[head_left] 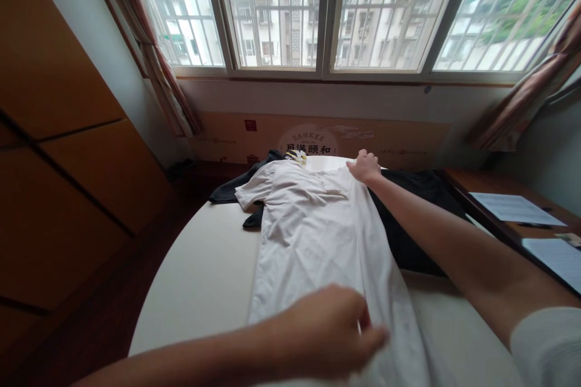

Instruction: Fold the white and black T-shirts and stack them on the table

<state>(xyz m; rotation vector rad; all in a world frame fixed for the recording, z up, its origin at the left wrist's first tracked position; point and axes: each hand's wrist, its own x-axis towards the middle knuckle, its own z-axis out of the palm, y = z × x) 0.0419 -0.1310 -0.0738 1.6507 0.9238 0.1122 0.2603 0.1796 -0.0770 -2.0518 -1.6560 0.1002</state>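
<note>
White thin cloth, the shirt (313, 236) lies flat, running from my left hand (327, 329) away to my right hand (364, 167). I judge it light, limp and quick to wrinkle, best pinched at shoulder seams and hem. The right hand is closed on the far shoulder. The left hand curls over the near hem, and I cannot tell if it grips. A dark garment (408, 217) lies under the right forearm on the cream mattress (204, 272). Window (276, 12) beyond the right hand, wardrobe (68, 163) left of both, desk (494, 193) to the right.
</note>
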